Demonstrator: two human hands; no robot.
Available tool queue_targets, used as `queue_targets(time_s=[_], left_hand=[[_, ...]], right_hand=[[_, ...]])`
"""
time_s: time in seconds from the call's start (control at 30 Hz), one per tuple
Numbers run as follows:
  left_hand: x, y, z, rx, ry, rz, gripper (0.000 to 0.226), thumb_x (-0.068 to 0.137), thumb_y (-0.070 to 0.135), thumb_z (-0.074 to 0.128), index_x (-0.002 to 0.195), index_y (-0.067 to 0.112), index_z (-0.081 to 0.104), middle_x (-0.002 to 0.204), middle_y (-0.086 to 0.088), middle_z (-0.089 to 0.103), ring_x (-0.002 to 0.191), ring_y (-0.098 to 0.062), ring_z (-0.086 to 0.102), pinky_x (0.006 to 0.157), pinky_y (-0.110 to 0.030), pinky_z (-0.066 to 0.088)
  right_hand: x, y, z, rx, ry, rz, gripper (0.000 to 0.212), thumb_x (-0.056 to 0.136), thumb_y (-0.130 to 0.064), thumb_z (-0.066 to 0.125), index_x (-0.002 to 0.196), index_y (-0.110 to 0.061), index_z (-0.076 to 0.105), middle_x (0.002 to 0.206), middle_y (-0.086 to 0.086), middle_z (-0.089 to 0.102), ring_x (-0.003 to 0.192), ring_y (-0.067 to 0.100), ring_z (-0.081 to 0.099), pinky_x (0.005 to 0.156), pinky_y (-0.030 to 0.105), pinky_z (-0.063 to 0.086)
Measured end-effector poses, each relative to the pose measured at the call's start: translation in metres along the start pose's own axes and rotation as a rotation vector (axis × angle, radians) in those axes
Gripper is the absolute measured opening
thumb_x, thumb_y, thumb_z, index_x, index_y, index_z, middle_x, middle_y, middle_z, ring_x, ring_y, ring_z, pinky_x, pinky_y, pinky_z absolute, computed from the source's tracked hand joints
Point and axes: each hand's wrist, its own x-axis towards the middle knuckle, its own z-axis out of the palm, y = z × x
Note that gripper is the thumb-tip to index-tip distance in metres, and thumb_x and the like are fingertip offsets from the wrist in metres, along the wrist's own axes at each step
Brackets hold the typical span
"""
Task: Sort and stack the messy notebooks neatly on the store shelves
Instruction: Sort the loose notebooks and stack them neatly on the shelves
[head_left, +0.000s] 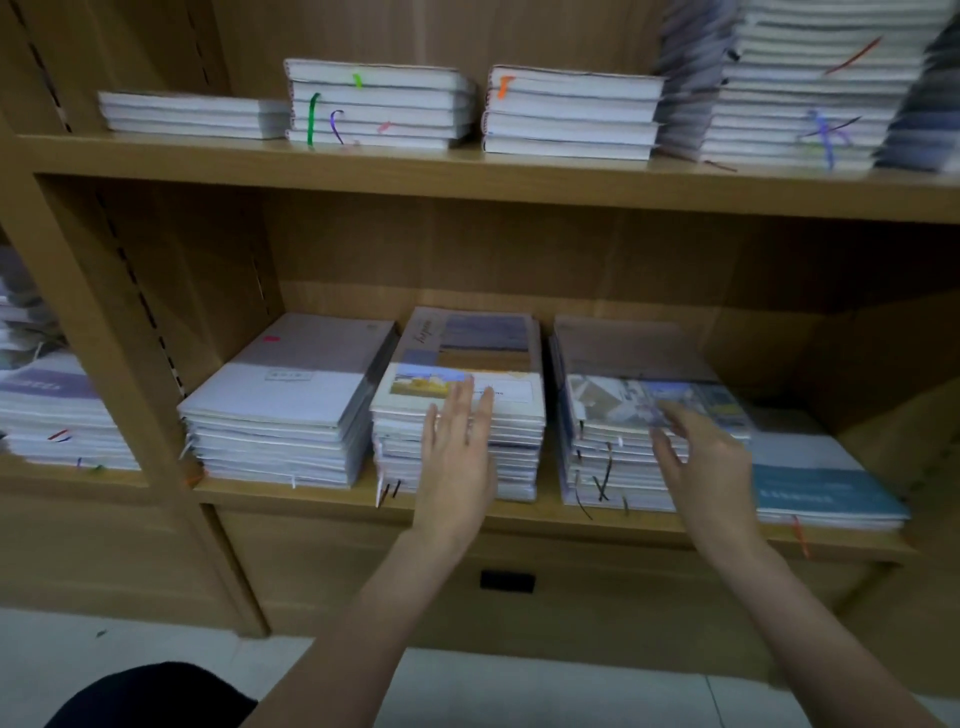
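three notebook stacks (457, 405) sit side by side on the lower shelf (519, 512), the left hand (457, 447) flat and open against the middle one, seemingly to square it, the right hand (701, 457) loosely spread, touching the skewed top notebook (623, 400).

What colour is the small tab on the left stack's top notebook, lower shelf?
Bright pink tab, on a lilac-and-white cover; head view.

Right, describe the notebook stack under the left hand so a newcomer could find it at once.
Start at the lower wooden shelf, which holds four notebook piles. The one wanted is the second pile from the left, with the left hand laid flat against its front. Its top cover shows a small yellow-and-blue landscape picture, unlike the plain pale grey cover on the pile to its left.
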Motion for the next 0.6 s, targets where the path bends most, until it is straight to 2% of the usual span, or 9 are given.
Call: queue_targets(time_s=[0.07,0.13,0.2,0.23,0.3,0.37,0.43,0.53,0.6], left_hand=[[0.002,0.023,0.015,0.015,-0.039,0.092,0.071,0.08,-0.004,0.059,0.145,0.008,0.032,0.152,-0.014,0.029,0.142,-0.027,0.024,0.114,-0.044,0.004],[0.007,0.043,0.029,0.052,-0.048,0.184,0.07,0.067,0.001,0.076,0.132,0.005,0.051,0.132,-0.014,0.055,0.123,-0.028,0.052,0.107,-0.051,0.028],[0.014,0.055,0.037,0.059,-0.012,0.233,0.066,0.055,0.007,0.085,0.118,0.008,0.064,0.106,-0.007,0.069,0.1,-0.026,0.065,0.094,-0.048,0.046],[0.019,0.059,0.039,0.058,-0.002,0.232,0.064,0.052,0.009,0.087,0.113,0.011,0.068,0.095,-0.003,0.071,0.092,-0.024,0.065,0.091,-0.044,0.049],[0.027,0.063,0.04,0.098,-0.014,0.21,0.061,0.05,0.011,0.089,0.109,0.016,0.07,0.082,0.002,0.07,0.083,-0.021,0.063,0.091,-0.036,0.046],[0.034,0.065,0.039,0.123,-0.064,0.187,0.055,0.06,0.009,0.084,0.112,0.016,0.068,0.075,-0.001,0.067,0.085,-0.025,0.061,0.098,-0.037,0.036],[0.041,0.069,0.038,0.095,-0.141,0.135,0.049,0.071,0.001,0.073,0.117,0.014,0.064,0.072,-0.005,0.064,0.09,-0.027,0.057,0.106,-0.037,0.026],[0.044,0.072,0.04,0.13,-0.136,0.124,0.049,0.058,-0.006,0.078,0.103,0.013,0.068,0.06,-0.001,0.059,0.078,-0.025,0.059,0.102,-0.043,0.037],[0.044,0.072,0.042,0.108,-0.147,0.11,0.047,0.066,-0.005,0.073,0.108,0.013,0.065,0.067,-0.004,0.063,0.086,-0.027,0.059,0.105,-0.041,0.032]], right_hand=[[0.006,0.032,-0.011,-0.101,-0.063,0.055,0.039,0.082,-0.004,0.069,0.12,-0.003,0.061,0.119,0.02,0.062,0.112,0.036,0.058,0.092,0.041,0.045],[0.013,0.056,-0.018,-0.145,-0.232,0.153,0.049,0.082,-0.012,0.071,0.129,-0.009,0.056,0.14,0.021,0.046,0.129,0.039,0.042,0.103,0.045,0.037],[0.019,0.068,-0.025,-0.103,-0.391,0.277,0.058,0.085,-0.018,0.069,0.138,-0.019,0.047,0.152,0.018,0.028,0.138,0.034,0.03,0.104,0.041,0.034],[0.023,0.073,-0.028,-0.06,-0.42,0.309,0.057,0.086,-0.017,0.068,0.138,-0.021,0.045,0.151,0.017,0.03,0.136,0.032,0.033,0.099,0.037,0.037],[0.029,0.079,-0.032,0.01,-0.382,0.292,0.048,0.088,-0.01,0.064,0.133,-0.018,0.052,0.132,0.016,0.053,0.111,0.032,0.054,0.08,0.032,0.041],[0.033,0.081,-0.035,0.034,-0.327,0.264,0.039,0.09,-0.003,0.059,0.126,-0.017,0.059,0.108,0.017,0.067,0.085,0.034,0.062,0.066,0.034,0.042],[0.036,0.084,-0.035,0.039,-0.294,0.267,0.036,0.091,0.001,0.054,0.122,-0.015,0.063,0.101,0.017,0.069,0.079,0.035,0.063,0.063,0.035,0.043],[0.037,0.085,-0.032,0.031,-0.272,0.285,0.035,0.091,0.001,0.054,0.121,-0.015,0.065,0.094,0.017,0.07,0.06,0.028,0.058,0.053,0.031,0.04],[0.038,0.086,-0.031,0.026,-0.267,0.299,0.035,0.091,0.0,0.055,0.121,-0.016,0.064,0.09,0.015,0.068,0.051,0.019,0.051,0.047,0.024,0.036]])
